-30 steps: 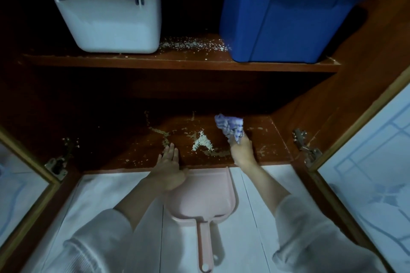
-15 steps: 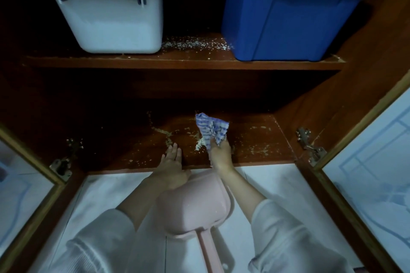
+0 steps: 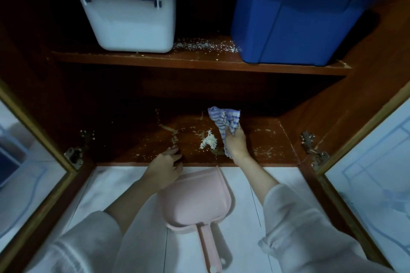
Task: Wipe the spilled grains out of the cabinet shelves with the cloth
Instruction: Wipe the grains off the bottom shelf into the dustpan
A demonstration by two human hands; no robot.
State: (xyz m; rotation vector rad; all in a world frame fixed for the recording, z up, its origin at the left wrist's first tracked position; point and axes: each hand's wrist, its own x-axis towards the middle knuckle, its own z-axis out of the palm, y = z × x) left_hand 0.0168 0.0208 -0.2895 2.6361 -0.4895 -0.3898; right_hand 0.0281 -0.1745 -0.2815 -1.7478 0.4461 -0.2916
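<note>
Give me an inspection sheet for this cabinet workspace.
Surface: lower shelf streaked, with a pile of grains near its middle; upper shelf carries scattered grains.
Job's things: striped cloth, bunched.
Clutter: pink dustpan below the lower shelf's front edge; white bin and blue bin on the upper shelf.
Hands: right hand grips the cloth; left hand rests at the shelf edge, its hold unclear.
Cables: nothing seen.
Surroundings: open cabinet door on each side, tiled floor.
</note>
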